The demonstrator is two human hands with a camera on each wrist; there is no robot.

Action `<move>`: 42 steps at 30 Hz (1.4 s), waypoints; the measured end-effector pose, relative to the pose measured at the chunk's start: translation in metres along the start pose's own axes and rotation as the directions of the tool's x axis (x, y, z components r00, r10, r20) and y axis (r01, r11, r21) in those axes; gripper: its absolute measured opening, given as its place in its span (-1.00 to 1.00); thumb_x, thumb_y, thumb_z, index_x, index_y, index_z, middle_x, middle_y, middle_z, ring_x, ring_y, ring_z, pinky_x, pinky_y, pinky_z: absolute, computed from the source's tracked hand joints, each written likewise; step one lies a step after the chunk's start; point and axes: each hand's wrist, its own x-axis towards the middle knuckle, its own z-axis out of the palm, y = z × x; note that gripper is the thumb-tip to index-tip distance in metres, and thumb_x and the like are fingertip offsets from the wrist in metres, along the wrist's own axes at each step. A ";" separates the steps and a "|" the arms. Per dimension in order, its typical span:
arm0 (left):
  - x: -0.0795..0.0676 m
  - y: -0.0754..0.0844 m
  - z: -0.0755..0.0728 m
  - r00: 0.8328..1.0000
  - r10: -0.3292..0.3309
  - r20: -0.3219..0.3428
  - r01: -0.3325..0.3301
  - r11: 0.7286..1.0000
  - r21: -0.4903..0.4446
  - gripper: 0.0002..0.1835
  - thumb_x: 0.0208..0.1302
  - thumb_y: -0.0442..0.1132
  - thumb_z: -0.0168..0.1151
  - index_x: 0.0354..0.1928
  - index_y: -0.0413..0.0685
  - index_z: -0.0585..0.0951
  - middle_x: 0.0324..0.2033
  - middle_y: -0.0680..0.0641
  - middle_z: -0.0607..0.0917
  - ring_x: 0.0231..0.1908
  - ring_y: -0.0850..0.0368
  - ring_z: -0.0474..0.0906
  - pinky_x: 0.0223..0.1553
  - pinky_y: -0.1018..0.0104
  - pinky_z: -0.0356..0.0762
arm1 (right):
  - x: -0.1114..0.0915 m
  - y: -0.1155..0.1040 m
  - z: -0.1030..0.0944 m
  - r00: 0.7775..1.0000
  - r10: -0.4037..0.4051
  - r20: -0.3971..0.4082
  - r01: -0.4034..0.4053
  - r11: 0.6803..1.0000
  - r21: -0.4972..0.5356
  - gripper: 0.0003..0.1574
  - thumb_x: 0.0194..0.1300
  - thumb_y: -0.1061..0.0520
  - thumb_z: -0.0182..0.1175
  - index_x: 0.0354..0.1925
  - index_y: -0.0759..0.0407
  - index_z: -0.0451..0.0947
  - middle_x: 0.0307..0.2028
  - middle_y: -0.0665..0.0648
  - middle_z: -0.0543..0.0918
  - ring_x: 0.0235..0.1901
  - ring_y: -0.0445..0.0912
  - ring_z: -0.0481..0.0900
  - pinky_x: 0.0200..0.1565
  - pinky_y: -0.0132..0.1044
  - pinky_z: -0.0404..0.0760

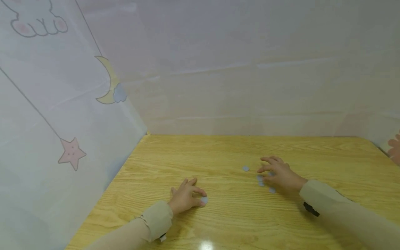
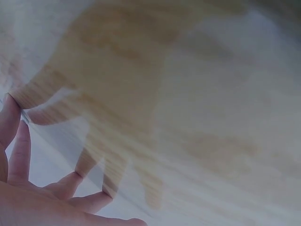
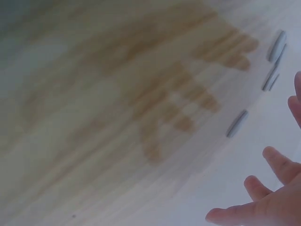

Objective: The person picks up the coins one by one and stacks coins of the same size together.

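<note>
On the left of the tabletop, my left hand (image 1: 184, 198) pinches a small pale-grey round disc (image 1: 204, 200) between thumb and index finger, its other fingers spread. In the left wrist view, the disc's thin edge (image 2: 25, 117) shows between those two fingertips. My right hand (image 1: 279, 176) hovers with spread fingers over several similar discs, partly covering them. One disc (image 1: 261, 183) overlaps another near the thumb, and a further disc (image 1: 272, 190) lies below the hand. A separate disc (image 1: 246, 168) sits to the left of the right fingers. In the right wrist view, the fingers (image 3: 280, 165) look apart from the discs (image 3: 237, 124).
The wood-grain table (image 1: 228, 222) has a shiny surface that reflects the hands. A pale sheet (image 1: 218, 97) rises behind it, and another with a moon (image 1: 107, 81) and a star (image 1: 72, 152) stands along its left side.
</note>
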 end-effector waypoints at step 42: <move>0.000 0.001 -0.002 1.000 -0.014 0.003 0.014 1.000 0.000 -0.73 -0.02 -0.15 0.49 -0.20 0.07 0.74 0.38 -0.36 0.24 0.36 -0.55 -0.10 -0.04 -0.72 -0.44 | 0.017 0.028 -0.001 0.984 -0.093 0.151 0.099 0.994 -0.037 -0.87 0.20 0.02 0.36 -0.25 -0.05 0.66 0.37 0.47 0.16 0.34 0.52 -0.23 -0.05 0.69 -0.40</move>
